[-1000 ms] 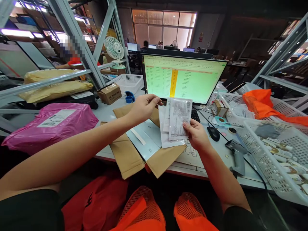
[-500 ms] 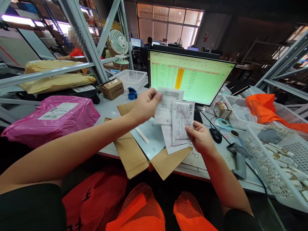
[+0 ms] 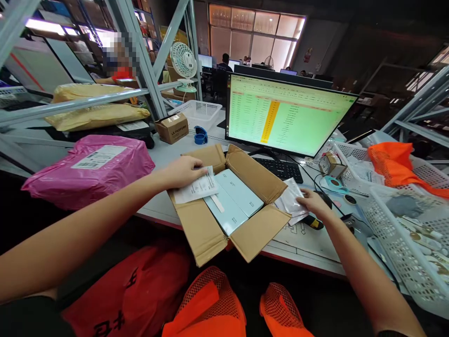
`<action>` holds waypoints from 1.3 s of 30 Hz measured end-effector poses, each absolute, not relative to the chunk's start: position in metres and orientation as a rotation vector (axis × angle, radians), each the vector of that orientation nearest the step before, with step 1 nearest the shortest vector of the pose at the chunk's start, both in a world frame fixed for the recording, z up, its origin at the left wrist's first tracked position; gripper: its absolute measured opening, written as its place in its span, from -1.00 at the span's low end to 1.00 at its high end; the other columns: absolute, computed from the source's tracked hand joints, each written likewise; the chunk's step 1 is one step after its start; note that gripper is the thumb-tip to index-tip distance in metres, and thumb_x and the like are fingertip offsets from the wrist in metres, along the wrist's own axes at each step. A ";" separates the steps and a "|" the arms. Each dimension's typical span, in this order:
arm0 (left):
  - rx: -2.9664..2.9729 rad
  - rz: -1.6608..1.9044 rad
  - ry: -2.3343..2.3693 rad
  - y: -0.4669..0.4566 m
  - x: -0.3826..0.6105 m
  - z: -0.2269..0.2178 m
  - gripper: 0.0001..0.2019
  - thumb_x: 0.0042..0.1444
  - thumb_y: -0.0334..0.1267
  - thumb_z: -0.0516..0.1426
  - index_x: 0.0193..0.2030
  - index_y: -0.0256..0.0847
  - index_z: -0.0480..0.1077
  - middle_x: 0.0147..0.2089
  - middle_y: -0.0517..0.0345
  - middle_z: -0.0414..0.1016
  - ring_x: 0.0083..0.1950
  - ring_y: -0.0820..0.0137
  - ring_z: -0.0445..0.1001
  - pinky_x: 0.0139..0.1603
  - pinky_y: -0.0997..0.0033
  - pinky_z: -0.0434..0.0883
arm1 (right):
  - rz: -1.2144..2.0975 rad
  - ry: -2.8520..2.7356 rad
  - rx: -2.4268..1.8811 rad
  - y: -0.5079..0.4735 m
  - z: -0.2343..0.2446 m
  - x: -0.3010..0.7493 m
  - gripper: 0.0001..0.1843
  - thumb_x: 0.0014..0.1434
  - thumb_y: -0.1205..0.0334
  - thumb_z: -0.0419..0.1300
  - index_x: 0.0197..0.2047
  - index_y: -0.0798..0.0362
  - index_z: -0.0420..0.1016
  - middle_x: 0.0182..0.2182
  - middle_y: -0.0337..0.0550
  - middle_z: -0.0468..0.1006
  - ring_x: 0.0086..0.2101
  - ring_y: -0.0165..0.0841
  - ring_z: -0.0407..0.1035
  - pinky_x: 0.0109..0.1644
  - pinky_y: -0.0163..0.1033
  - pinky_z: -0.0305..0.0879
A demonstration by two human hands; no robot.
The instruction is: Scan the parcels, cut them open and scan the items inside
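Observation:
An open cardboard box lies on the desk in front of me, with pale blue flat packs inside. My left hand rests at the box's left flap, fingers closed on a white printed slip that lies over the flap. My right hand is down on the desk to the right of the box, fingers laid on a clear plastic packet with paper.
A monitor with a green spreadsheet and a keyboard stand behind the box. A pink parcel lies at left, white baskets at right, orange mesh bags below the desk edge. A person in red sits far left.
Both hands came down from in front of the monitor. The left carried one slip to the box's left flap; the right took the packet down to the desk on the right.

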State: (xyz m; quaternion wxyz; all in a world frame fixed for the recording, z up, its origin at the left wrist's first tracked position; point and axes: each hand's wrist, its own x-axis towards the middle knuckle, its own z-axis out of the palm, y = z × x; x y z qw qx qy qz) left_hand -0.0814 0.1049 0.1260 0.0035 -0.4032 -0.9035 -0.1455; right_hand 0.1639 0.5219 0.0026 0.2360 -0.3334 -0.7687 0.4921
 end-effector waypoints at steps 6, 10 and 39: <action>-1.097 -0.578 -2.786 0.095 -0.109 0.117 -0.57 0.06 0.15 0.16 -0.27 -0.13 0.68 0.19 -0.07 0.53 0.30 -0.04 0.40 0.31 0.12 0.36 | 0.630 -2.186 -0.231 0.435 0.081 0.162 -0.62 0.26 0.09 0.21 0.08 0.04 0.57 0.08 0.06 0.57 0.11 -0.09 0.45 0.19 0.10 0.42; -0.888 -0.942 -3.038 0.108 -0.126 0.125 -0.64 -0.10 0.13 0.30 -0.37 -0.12 0.66 -0.30 0.02 0.65 -0.28 0.14 0.58 -0.28 0.28 0.46 | 0.426 -2.621 0.478 0.351 0.120 0.158 -0.57 0.36 0.03 0.21 0.22 -0.02 0.53 0.19 0.07 0.52 0.16 -0.09 0.44 0.26 0.08 0.40; -0.615 -1.857 -2.193 0.097 -0.111 0.139 -0.50 -0.24 0.15 0.43 -0.40 -0.28 0.53 -0.40 0.04 0.56 -0.42 0.38 0.41 -0.44 0.45 0.32 | 0.364 -2.349 0.469 0.260 0.040 -0.018 -0.44 0.29 0.22 0.12 0.31 0.24 0.41 0.15 0.22 0.38 0.19 0.01 0.14 0.34 0.08 0.06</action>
